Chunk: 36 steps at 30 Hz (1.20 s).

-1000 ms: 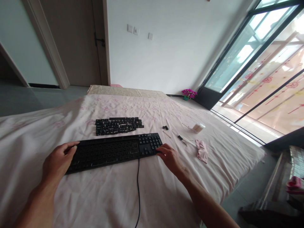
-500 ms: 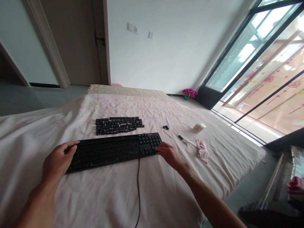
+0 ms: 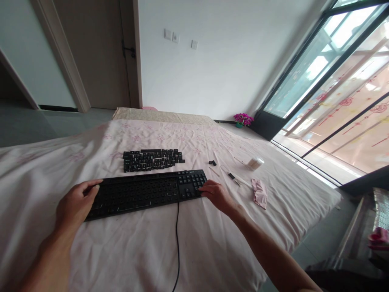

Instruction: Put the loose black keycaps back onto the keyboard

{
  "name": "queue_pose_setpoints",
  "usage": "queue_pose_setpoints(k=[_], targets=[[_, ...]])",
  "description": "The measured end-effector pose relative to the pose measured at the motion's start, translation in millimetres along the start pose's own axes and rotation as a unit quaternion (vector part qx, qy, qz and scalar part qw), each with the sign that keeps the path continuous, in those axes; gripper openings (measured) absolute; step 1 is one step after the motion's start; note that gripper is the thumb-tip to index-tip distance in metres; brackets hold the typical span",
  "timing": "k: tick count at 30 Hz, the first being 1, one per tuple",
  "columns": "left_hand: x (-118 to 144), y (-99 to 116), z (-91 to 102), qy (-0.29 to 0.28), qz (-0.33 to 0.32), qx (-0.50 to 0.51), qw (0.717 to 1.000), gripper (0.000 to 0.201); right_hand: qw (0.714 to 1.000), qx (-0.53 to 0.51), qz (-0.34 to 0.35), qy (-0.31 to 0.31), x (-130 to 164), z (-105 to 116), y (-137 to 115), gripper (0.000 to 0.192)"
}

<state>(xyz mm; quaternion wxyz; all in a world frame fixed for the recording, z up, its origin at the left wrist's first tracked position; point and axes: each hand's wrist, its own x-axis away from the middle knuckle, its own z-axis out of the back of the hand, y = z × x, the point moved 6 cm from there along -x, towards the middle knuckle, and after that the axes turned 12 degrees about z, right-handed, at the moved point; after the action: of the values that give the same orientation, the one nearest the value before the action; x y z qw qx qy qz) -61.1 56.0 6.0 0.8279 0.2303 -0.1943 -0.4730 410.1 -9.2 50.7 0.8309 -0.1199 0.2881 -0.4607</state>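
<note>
Left hand [image 3: 74, 202]: reaching in from the lower left with the forearm stretched forward; the fingers are curling loosely round the left end of the keyboard [image 3: 146, 192], thumb lying along its far edge, so the hand is gripping that end.
Right hand [image 3: 216, 195]: reaching in from the lower right with the arm nearly straight; the fingers are bending over the right end of the keyboard at the number pad and are pressing against it, half closed on that end.
Keyboard: one, black, lying flat across the bed sheet [image 3: 194, 243], long side facing the person, held between the two hands.
Cable [image 3: 178, 243]: one, black, running from the keyboard's near edge toward the person over the sheet.
Loose keycaps [image 3: 152, 159]: one cluster, black, lying in rough rows just beyond the keyboard; too many and too small to be counting singly.
Small black piece [image 3: 212, 163]: lying apart, to the right of the keycaps.
Thin tools [image 3: 231, 176]: a few slim sticks lying beyond the right hand; the exact number is unclear.
White container [image 3: 254, 163]: one, round, lying farther right.
Pink cloth [image 3: 259, 192]: one, crumpled, lying near the right hand.
Flower pot [image 3: 242, 119]: one, standing on the floor by the window.
</note>
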Motion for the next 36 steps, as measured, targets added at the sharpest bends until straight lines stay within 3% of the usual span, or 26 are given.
queue_pose_setpoints(k=[7,17,25,31,36], targets=[[-1.3,-0.8,-0.4,0.004,-0.006,0.005,1.000,0.037,0.996,-0.047,-0.065,0.035,2.0,-3.7,19.5,0.016],[-1.4,-0.7,-1.0,0.014,-0.016,-0.002,1.000,0.038,0.996,0.074,0.029,-0.034,-1.6,1.7,-16.7,0.018],[-0.7,-0.1,-1.4,0.012,-0.011,-0.008,1.000,0.038,0.967,0.230,0.070,-0.084,3.5,-6.0,-35.7,0.027],[-1.1,-1.9,-2.1,0.013,-0.012,-0.003,1.000,0.038,0.941,0.322,0.073,-0.074,19.6,-19.5,-38.1,0.032],[-0.1,-0.9,-0.3,0.012,-0.017,-0.007,1.000,0.038,0.938,0.331,0.084,-0.052,28.0,-27.1,-37.7,0.042]])
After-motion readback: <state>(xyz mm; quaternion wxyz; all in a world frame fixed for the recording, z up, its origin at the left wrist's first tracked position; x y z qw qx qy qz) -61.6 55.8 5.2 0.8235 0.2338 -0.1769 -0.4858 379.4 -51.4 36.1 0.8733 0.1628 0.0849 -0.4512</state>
